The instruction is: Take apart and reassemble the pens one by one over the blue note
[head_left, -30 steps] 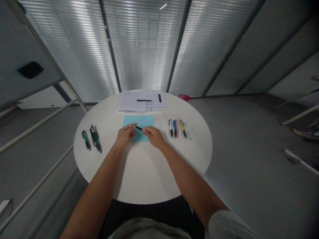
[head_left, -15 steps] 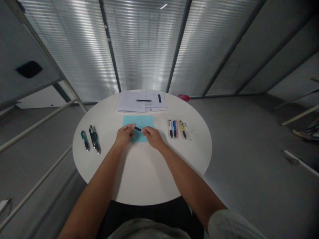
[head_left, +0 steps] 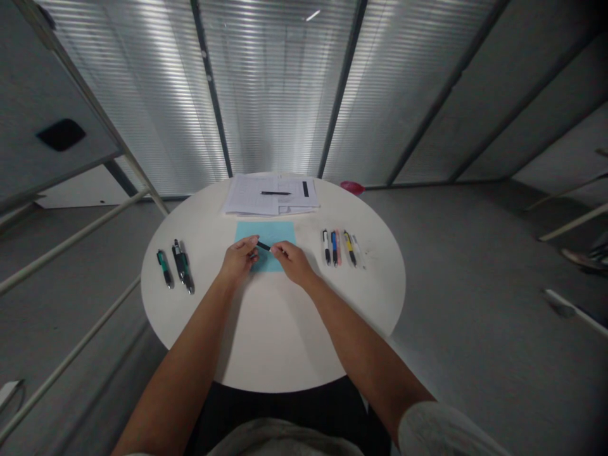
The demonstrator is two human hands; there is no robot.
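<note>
1. Round table (head_left: 273, 342): paper stack (head_left: 270, 194) at far edge, loose pen (head_left: 275, 192) lying on top.
2. Square note (head_left: 265, 231) on table, just before stack.
3. Held pen (head_left: 263, 246) between left hand (head_left: 239, 261) and right hand (head_left: 294, 263), over note.
4. Left pen group (head_left: 179, 263) left of note.
5. Right pen row (head_left: 334, 247) right of note.

The pen (head_left: 263, 246) is black (the paper (head_left: 266, 230) beneath, pale blue).

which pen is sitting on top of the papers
The black pen lying across the stack of papers; the pens in the left and right groups lie directly on the white table.
</note>
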